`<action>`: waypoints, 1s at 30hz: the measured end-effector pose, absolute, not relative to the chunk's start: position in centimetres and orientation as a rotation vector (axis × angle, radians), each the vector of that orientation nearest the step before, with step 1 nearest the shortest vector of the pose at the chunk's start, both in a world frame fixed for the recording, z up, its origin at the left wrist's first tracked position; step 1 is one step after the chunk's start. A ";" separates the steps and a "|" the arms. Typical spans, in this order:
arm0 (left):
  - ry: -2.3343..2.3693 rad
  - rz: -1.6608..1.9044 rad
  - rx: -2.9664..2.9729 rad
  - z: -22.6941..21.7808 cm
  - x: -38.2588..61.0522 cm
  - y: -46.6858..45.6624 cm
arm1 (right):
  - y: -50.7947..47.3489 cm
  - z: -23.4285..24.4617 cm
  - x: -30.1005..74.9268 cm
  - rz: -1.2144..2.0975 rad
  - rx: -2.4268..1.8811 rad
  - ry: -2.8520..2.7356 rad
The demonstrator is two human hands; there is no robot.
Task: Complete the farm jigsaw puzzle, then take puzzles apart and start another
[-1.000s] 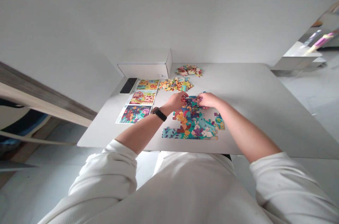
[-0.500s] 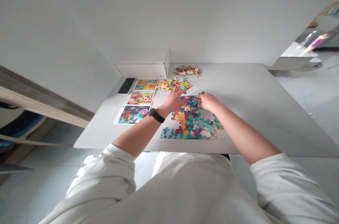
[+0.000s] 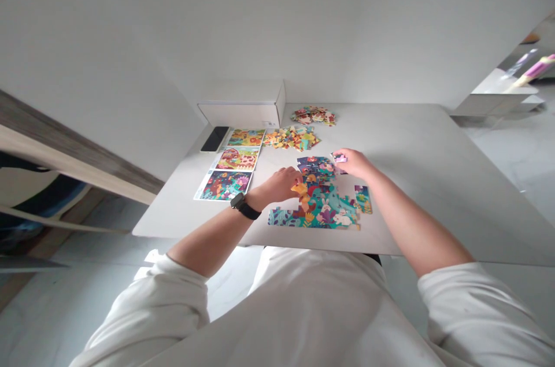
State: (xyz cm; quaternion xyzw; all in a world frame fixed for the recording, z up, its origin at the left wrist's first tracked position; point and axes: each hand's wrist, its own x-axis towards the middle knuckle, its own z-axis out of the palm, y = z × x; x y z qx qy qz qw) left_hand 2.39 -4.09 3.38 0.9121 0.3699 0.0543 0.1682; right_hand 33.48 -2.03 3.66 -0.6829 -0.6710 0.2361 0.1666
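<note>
Along the near edge of the bench (image 3: 411, 193), around its middle, lies the joined puzzle section (image 3: 323, 203), with a ragged outline and a gap on its right side. The left hand (image 3: 284, 184) has come nearer from beside the loose pieces and now bends its fingers at the section's left side, over the orange shapes; whether that grip pinches anything cannot be told. The far-left part of the section is thus uncovered, and the work seems to have shifted to its left side. The right hand (image 3: 352, 162), hardly moved, pinches a pink-and-dark piece (image 3: 341, 158) just off the far-right corner of the section, apparently not yet joined.

Counted from near to far: one joined section; one separate patch (image 3: 363, 199) to its right; three printed pictures (image 3: 237, 159) in a row by the left edge; one phone (image 3: 215, 139) beyond; two heaps, a yellowish heap (image 3: 291, 138) and a reddish heap (image 3: 314, 115) by the far edge; one white box (image 3: 238, 114) towards the far-left corner.
</note>
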 end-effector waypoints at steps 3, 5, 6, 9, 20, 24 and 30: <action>1.033 0.126 2.616 3.0 2.6 -3.6 | -1.8 3.5 33.3 0.626 -1.936 -1.861; 1.034 0.122 2.617 2.9 2.9 -3.4 | -1.7 3.4 32.8 0.594 -1.916 -1.899; 1.036 0.119 2.611 3.0 3.0 -3.3 | -1.7 3.5 32.7 0.550 -1.906 -1.931; 1.058 0.061 2.587 3.4 2.8 -3.1 | -2.3 3.9 33.3 0.379 -1.893 -1.975; 1.407 0.407 2.548 6.0 6.8 -0.7 | -10.1 3.8 40.1 0.607 -2.087 -2.330; 1.398 0.226 2.608 5.2 10.9 -1.6 | -11.0 3.9 39.5 0.559 -2.080 -2.355; 1.243 0.219 2.671 4.9 9.8 -3.4 | -10.4 4.5 41.0 0.941 -1.956 -2.112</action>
